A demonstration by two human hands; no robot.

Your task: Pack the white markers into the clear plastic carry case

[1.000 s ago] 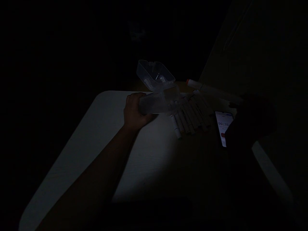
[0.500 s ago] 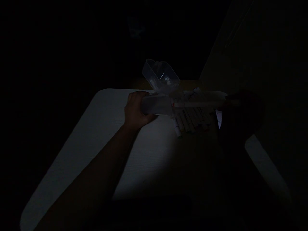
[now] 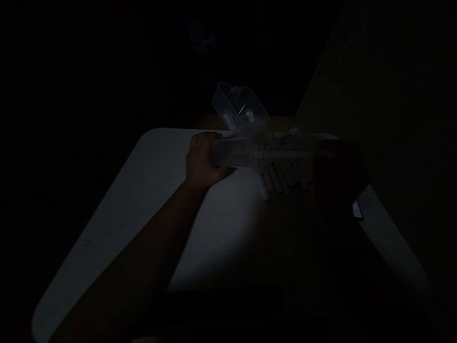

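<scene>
My left hand [image 3: 202, 159] is wrapped round the base of a clear plastic case [image 3: 233, 151], which lies on its side with its mouth to the right. The hinged lid [image 3: 241, 107] stands open at the far side. From the right, my right hand [image 3: 339, 166], very dark, is closed on a marker [image 3: 293, 154] whose tip end reaches into the case's mouth. More markers [image 3: 285, 174] lie side by side under and beyond that marker, several of them in a row. My right fingers are mostly lost in shadow.
A phone [image 3: 357, 209] lies on the right, mostly hidden by my right hand and forearm. The pale table [image 3: 128, 205] has rounded corners and deep shadow across its right half. A dim wall [image 3: 392, 95] rises along the right.
My right hand has moved left with the marker, bringing its red end from above the phone into the case's mouth. My left hand and the case have shifted slightly right in view.
</scene>
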